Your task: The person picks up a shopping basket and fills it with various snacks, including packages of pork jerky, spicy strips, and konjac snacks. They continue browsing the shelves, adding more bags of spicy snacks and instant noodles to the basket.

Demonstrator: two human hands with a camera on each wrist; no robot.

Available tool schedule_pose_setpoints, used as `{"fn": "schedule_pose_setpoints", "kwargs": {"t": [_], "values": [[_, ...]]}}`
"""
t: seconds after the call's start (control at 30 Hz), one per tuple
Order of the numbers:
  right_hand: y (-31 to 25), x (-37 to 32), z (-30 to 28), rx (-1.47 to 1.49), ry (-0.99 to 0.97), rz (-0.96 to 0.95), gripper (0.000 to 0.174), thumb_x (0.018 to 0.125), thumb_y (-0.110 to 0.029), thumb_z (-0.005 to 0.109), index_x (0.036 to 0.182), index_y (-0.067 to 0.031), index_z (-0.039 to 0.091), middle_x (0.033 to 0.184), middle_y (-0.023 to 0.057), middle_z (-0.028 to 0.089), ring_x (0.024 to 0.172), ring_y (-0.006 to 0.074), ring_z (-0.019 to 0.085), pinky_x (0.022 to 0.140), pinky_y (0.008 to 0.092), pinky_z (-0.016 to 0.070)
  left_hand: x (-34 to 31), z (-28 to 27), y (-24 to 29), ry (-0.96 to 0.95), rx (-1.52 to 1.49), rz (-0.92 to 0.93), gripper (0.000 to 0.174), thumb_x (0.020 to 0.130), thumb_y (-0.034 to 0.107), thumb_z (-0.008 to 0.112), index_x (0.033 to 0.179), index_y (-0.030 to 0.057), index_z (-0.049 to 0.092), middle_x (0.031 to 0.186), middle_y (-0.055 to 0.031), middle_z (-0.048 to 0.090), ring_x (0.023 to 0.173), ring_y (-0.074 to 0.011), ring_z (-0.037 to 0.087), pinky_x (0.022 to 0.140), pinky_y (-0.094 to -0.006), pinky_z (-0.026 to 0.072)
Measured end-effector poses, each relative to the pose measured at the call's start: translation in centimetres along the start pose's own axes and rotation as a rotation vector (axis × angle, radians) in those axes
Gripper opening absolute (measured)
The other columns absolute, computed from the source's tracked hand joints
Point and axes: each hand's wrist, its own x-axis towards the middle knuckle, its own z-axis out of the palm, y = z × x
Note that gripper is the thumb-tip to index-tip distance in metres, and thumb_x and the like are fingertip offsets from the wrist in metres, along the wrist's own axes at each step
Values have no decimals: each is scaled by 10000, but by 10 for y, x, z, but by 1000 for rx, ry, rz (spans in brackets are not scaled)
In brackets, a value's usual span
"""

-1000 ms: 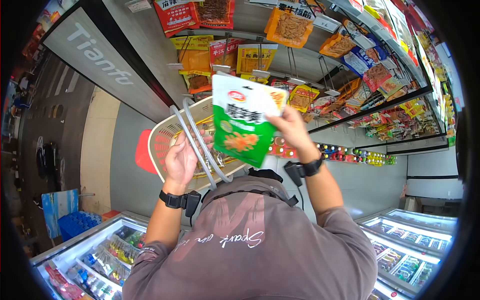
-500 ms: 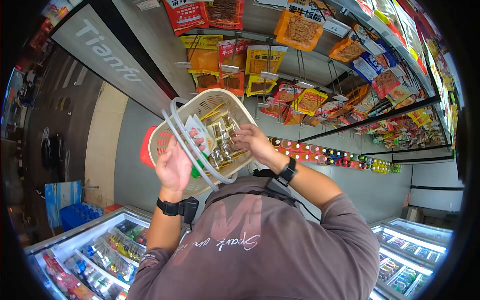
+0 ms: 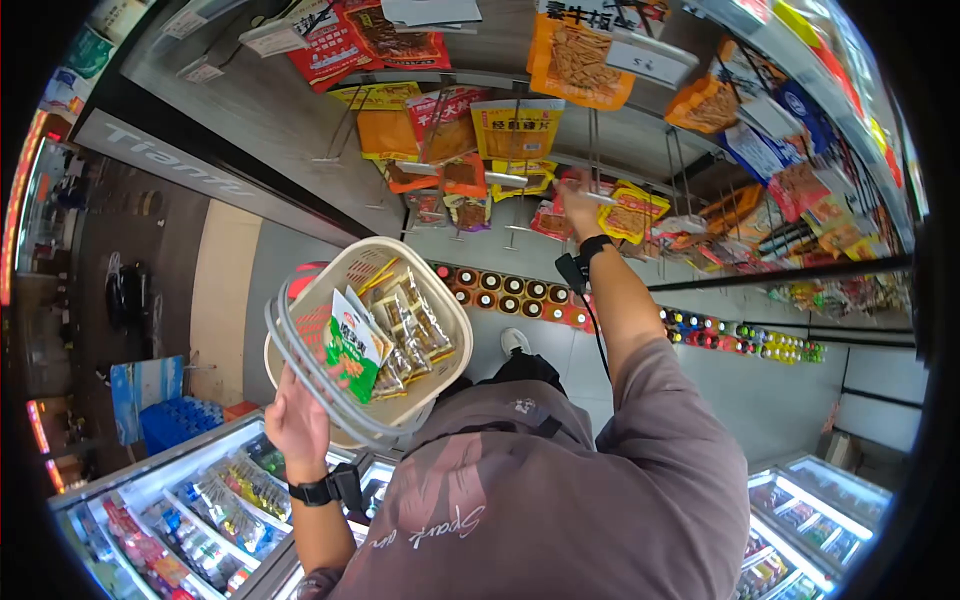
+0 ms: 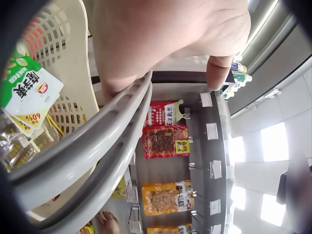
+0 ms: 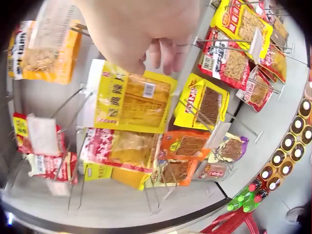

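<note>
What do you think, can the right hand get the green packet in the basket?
Probably, if the right hand moves over from the hanging packets. The green packet shows in the open basket, whose grey handles lean left.

The basket (image 3: 455,318) beside you is cream, its paired handles (image 3: 322,375) grey — the pouch (image 3: 352,352) inside is green and white. Your shirt (image 3: 560,480) is grey-brown with a reddish print — your wristbands (image 3: 316,491) are black.
</note>
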Motion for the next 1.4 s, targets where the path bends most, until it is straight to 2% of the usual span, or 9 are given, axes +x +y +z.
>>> {"fn": "schedule_pose_setpoints", "kwargs": {"t": [0.03,0.13,0.33,0.5,0.6,0.7,0.8,1.0,1.4], "values": [[3,17,6,-61,-22,-101,557,793,-235,720,1244,-6,485,1134,175,617,1056,278,594,902,406,456,-5,1,1,48,4,3,754,787,407,602,1344,-38,360,1277,-213,483,1119,-385,535,930,-487,452],[-6,54,26,137,12,-92,667,793,-227,726,1319,25,403,1274,198,543,1174,281,529,969,374,416,-20,4,3,184,8,32,747,789,408,608,1332,-45,365,1247,-211,500,1055,-359,568,871,-461,486],[-25,93,59,634,-103,-89,768,783,-205,739,1367,47,310,1272,187,524,1149,290,529,982,335,392,-40,16,4,279,81,50,783,780,423,615,1341,-50,340,1206,-215,519,1003,-347,589,818,-462,504],[-24,84,49,396,-196,-9,409,796,-136,716,1133,47,575,1100,158,616,1076,250,563,887,341,435,-41,11,5,300,68,47,771,789,422,603,1323,-72,349,1190,-225,533,1003,-358,592,833,-457,508],[-42,60,35,659,-151,-72,319,805,-189,710,1047,6,635,939,142,675,823,249,636,753,336,474,-34,11,5,309,44,68,757,788,424,603,1316,-65,365,1185,-224,538,1003,-363,593,839,-462,507],[-55,41,23,714,-159,24,275,861,-191,672,1030,20,621,935,110,676,837,146,605,760,292,462,-29,1,5,276,37,60,738,788,425,601,1307,-53,384,1191,-221,536,1012,-366,589,850,-467,501],[-68,15,7,378,-82,1,274,875,-205,653,1041,11,626,937,106,684,832,141,609,764,285,463,-23,-7,7,231,-3,37,722,795,417,595,1306,-48,387,1209,-218,527,1038,-369,579,875,-476,487],[-99,-49,-25,425,-119,-26,268,888,-151,619,1084,30,592,981,103,672,854,163,615,776,292,468,-8,-37,4,137,-37,4,732,782,407,581,1324,-40,375,1232,-210,514,1075,-379,568,906,-493,473],[-145,-118,-82,1022,-347,408,246,894,-85,573,1118,15,570,1056,95,650,900,179,637,796,289,499,32,-71,7,-120,-24,-94,684,805,390,535,1337,-10,378,1207,-209,528,1059,-349,577,915,-468,470]]}}
